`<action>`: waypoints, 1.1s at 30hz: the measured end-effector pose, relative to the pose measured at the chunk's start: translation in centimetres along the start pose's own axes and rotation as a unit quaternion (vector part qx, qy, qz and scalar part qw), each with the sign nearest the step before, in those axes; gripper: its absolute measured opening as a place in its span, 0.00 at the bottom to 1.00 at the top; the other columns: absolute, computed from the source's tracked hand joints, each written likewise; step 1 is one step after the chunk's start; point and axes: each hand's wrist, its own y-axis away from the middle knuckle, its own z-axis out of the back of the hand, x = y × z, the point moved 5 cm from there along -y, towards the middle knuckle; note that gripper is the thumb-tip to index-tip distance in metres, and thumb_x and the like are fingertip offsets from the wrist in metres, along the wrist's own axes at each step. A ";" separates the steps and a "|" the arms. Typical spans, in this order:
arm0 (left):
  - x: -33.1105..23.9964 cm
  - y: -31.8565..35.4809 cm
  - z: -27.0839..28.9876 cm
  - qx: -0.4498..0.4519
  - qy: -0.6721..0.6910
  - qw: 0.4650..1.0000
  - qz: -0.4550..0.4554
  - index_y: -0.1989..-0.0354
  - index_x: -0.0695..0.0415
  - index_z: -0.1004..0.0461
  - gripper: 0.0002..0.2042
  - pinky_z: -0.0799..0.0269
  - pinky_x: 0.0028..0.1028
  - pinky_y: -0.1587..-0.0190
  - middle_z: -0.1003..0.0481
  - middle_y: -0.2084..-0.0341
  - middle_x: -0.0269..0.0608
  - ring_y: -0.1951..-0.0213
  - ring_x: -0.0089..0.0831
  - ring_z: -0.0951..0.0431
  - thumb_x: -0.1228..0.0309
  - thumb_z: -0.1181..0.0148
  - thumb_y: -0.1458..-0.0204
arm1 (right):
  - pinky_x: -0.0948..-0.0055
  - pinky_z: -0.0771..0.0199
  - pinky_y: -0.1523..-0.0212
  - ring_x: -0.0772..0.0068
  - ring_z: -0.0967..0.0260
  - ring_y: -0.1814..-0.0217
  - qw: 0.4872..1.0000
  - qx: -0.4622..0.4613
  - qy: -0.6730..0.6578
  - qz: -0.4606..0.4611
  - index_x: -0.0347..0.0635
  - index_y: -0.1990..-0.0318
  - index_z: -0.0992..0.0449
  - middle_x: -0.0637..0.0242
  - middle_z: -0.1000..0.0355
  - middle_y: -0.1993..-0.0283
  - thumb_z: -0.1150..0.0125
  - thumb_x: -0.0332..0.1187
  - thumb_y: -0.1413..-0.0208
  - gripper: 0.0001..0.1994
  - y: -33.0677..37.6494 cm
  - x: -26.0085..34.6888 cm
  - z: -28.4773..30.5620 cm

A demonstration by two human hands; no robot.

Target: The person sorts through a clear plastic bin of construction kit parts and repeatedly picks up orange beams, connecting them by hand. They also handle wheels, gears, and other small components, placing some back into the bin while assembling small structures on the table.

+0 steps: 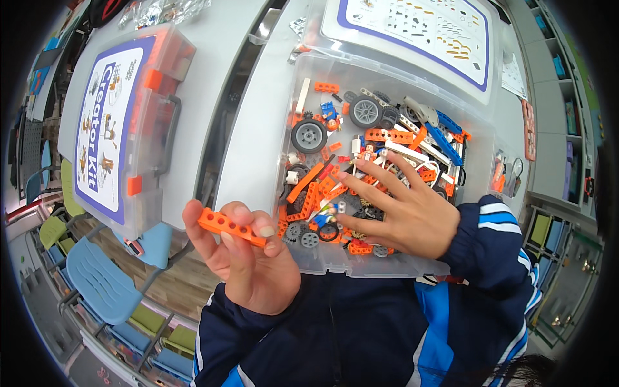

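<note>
Between the fingers and thumb of my left hand (258, 267) is an orange building beam (227, 225) with a row of round holes, held up left of an open clear plastic bin (387, 266). My right hand (406, 209) reaches over the bin, fingers spread across the loose pieces. Under and around its fingertips lie orange beams (305, 182), white beams (407, 152) and gears. Two grey wheels with black tyres (309, 136) sit toward the bin's far left and middle. A small blue and orange figure (331, 115) lies between them, and blue curved pieces (443, 143) are at the right.
A closed clear case (169, 129) with orange latches stands on the table at the left. The bin's raised lid (412, 39) bears a picture sheet. Beyond the table's left edge are blue chairs (103, 280). Shelves (561, 77) line the right side.
</note>
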 end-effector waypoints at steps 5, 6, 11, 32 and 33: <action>0.0 -0.1 0.1 0.009 0.002 1.000 -0.001 0.24 0.53 0.48 0.28 0.14 0.18 0.51 0.34 0.45 0.43 0.49 0.28 0.23 0.80 0.50 0.30 | 0.47 0.46 0.23 0.60 0.42 0.21 0.999 0.040 -0.018 -0.027 0.63 0.38 0.26 0.65 0.39 0.24 0.26 0.42 0.48 0.28 0.5 -2.5 0.2; 0.0 -0.2 0.1 0.015 0.000 1.000 -0.002 0.24 0.53 0.48 0.28 0.14 0.18 0.50 0.34 0.45 0.43 0.49 0.28 0.23 0.80 0.50 0.30 | 0.48 0.45 0.24 0.61 0.42 0.21 0.998 0.051 -0.001 -0.034 0.62 0.38 0.26 0.65 0.38 0.24 0.25 0.41 0.49 0.29 0.7 -2.9 0.4; 0.0 -0.2 0.1 0.026 0.006 1.000 0.006 0.23 0.52 0.49 0.29 0.14 0.19 0.49 0.35 0.45 0.43 0.48 0.28 0.23 0.79 0.50 0.30 | 0.53 0.38 0.28 0.56 0.38 0.25 0.997 0.029 0.012 -0.069 0.51 0.47 0.19 0.63 0.34 0.26 0.28 0.26 0.57 0.25 1.8 -3.8 1.8; -0.4 -0.5 0.2 0.056 0.030 0.998 0.013 0.23 0.51 0.49 0.27 0.14 0.21 0.44 0.35 0.45 0.40 0.45 0.24 0.24 0.78 0.53 0.28 | 0.55 0.35 0.33 0.59 0.32 0.32 0.995 0.087 0.005 -0.050 0.69 0.33 0.27 0.68 0.38 0.22 0.22 0.40 0.61 0.40 3.9 -1.4 -0.1; -0.4 -0.4 0.2 0.056 0.031 0.998 0.011 0.23 0.52 0.49 0.27 0.15 0.21 0.43 0.35 0.45 0.40 0.45 0.24 0.24 0.77 0.53 0.28 | 0.56 0.35 0.34 0.60 0.31 0.33 0.995 0.082 0.012 -0.052 0.69 0.33 0.27 0.67 0.38 0.23 0.23 0.39 0.62 0.41 3.8 -1.8 0.0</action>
